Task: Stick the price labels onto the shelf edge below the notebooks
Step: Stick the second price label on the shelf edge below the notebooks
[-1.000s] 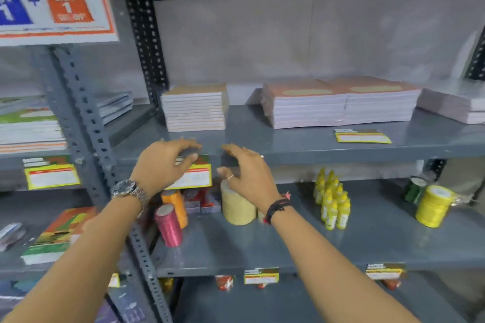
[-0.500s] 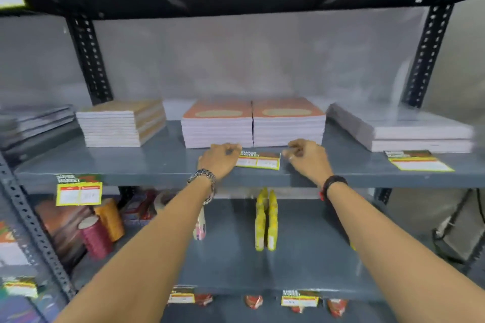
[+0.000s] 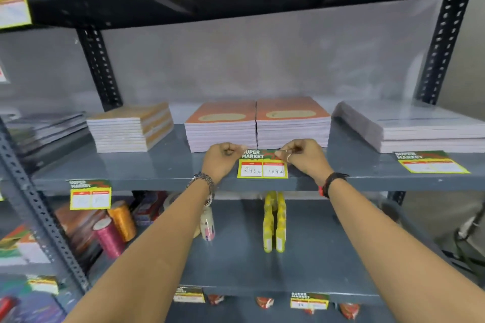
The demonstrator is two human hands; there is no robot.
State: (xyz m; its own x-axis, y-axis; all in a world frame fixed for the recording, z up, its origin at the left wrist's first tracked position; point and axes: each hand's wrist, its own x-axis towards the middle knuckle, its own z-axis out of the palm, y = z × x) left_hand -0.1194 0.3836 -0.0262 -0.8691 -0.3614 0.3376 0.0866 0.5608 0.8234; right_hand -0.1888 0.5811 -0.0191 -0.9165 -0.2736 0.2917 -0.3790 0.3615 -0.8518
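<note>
Price label (image 3: 262,167) pinched by both hands at shelf edge (image 3: 157,184).

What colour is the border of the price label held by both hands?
Yellow, on the price label, with a green header and red-framed white boxes; head view.

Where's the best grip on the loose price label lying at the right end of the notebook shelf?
Probably the front edge of the loose label, approached from the front: it lies flat on the shelf near the lip, with the white stack just behind.
</note>
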